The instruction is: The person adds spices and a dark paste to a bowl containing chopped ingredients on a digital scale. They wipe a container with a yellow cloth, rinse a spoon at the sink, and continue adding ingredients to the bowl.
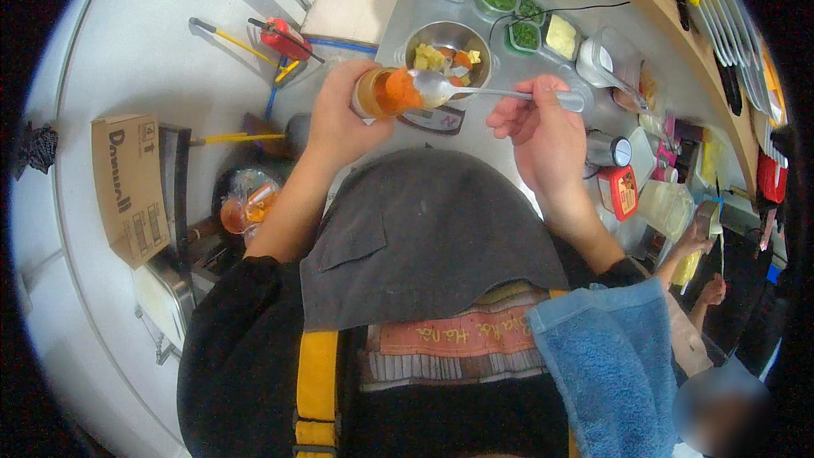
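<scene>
My left hand [348, 111] grips a jar of orange powder [367, 95], tilted with its mouth towards the right. In my right hand [544, 124] is the handle of a metal spoon [439, 90]. A heap of orange powder [402, 89] sits on the spoon's bowl, right at the jar's mouth. Just beyond the spoon stands a round metal bowl [486, 54] with yellow chunks, some orange powder and pale pieces in it. The bowl seems to rest on a kitchen scale [435, 121], whose front edge shows below it.
Tubs of chopped green herbs [524, 35] and a tub of pale yellow food [561, 37] line the back of the steel counter [407, 9]. A red-lidded tub [620, 192] stands at right. Plates [731, 25] fill the shelf above. Another person's hands [703, 261] work at far right.
</scene>
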A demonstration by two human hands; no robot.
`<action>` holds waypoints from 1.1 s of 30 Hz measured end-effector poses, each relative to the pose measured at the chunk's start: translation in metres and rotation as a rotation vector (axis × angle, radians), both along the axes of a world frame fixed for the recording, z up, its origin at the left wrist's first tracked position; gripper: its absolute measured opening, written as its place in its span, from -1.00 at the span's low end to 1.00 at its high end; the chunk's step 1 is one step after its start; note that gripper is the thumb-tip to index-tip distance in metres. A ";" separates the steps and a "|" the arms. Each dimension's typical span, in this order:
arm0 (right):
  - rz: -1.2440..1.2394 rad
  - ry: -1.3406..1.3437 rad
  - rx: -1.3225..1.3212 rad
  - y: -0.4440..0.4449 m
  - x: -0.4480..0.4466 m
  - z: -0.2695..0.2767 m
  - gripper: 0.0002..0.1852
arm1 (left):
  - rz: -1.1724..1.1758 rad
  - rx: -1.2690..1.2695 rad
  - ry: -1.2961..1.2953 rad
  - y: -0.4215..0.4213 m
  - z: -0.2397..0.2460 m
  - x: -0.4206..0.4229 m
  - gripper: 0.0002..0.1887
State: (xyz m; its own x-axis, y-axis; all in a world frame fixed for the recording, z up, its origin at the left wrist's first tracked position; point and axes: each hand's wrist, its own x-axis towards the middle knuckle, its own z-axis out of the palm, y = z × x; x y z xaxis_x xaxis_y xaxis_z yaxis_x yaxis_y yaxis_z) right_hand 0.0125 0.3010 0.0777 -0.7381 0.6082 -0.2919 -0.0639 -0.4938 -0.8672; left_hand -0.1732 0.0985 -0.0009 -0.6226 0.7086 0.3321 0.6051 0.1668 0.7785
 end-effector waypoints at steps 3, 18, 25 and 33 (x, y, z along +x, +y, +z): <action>0.063 0.114 0.176 0.009 0.006 0.003 -0.67 | -0.018 0.020 0.022 0.000 0.000 0.000 -0.33; 0.880 0.359 1.466 0.005 -0.024 0.070 -0.80 | -0.468 -0.163 -0.229 -0.001 0.020 -0.013 -0.32; 0.707 0.141 0.937 0.016 -0.026 0.051 -0.85 | -0.532 -0.170 -0.252 -0.001 0.015 -0.012 -0.31; 0.261 -0.131 0.113 0.034 -0.016 -0.010 -0.67 | -0.349 -0.189 -0.350 0.002 0.006 -0.003 -0.29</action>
